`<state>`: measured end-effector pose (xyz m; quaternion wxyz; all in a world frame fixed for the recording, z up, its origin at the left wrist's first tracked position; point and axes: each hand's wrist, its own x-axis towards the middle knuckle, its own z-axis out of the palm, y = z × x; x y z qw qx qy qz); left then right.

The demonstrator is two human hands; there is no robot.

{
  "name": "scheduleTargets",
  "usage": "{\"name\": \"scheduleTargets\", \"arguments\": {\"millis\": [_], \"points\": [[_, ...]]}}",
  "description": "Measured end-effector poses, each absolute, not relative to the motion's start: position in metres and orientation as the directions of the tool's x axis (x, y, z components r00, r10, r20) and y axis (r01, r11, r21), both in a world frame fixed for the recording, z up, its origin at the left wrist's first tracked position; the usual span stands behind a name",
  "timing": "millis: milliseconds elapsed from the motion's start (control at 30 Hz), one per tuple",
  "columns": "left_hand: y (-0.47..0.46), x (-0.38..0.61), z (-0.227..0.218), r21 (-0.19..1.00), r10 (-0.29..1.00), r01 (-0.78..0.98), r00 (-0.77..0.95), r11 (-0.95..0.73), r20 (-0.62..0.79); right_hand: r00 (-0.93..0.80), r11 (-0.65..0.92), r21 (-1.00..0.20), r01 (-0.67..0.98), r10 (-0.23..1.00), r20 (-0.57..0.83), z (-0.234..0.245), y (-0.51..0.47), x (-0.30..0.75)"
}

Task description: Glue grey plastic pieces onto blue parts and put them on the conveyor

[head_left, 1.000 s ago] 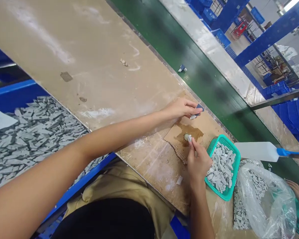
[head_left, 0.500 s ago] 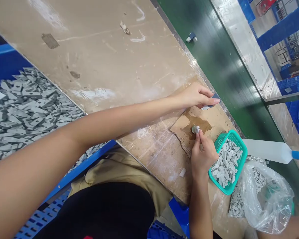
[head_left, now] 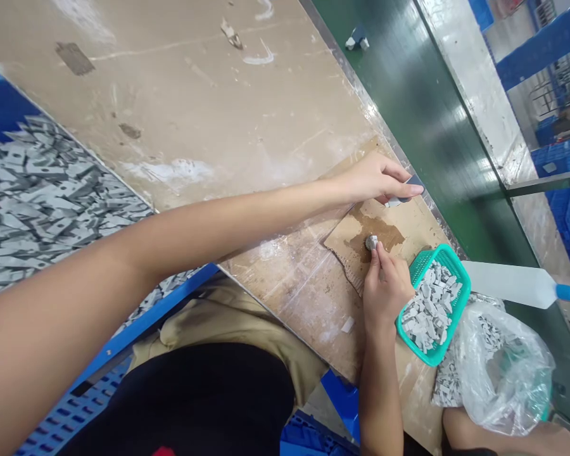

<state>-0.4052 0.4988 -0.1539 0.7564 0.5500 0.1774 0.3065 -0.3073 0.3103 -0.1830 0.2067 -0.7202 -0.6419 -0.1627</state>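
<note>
Teal mesh basket (head_left: 462, 292), grey pieces (head_left: 430, 310)

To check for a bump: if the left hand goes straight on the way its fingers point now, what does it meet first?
Probably the metal edge strip of the bench, just past the left hand, then the green conveyor belt. Depth is unclear; the hand may pass above.

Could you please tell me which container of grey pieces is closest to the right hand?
The green basket sits beside the right hand; the clear plastic bag lies beyond it, and the blue-rimmed bin sits far left.
</note>
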Motion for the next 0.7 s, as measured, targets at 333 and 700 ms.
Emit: {"name": "scheduleTargets", "arguments": {"millis": [333, 700], "points": [[0.495, -0.404, -0.157, 0.923, 0.604, -0.246, 0.796, 0.295, 0.019, 0.291, -0.126, -0.312, 0.942, 0.774, 0.563, -0.173, 0.307, -0.311], [0.485, -0.401, -0.162, 0.991, 0.372, -0.054, 0.928, 0.126, 0.004, 0.555, -0.126, -0.6, 0.79, 0.563, 0.612, -0.146, 0.295, -0.315]]}}
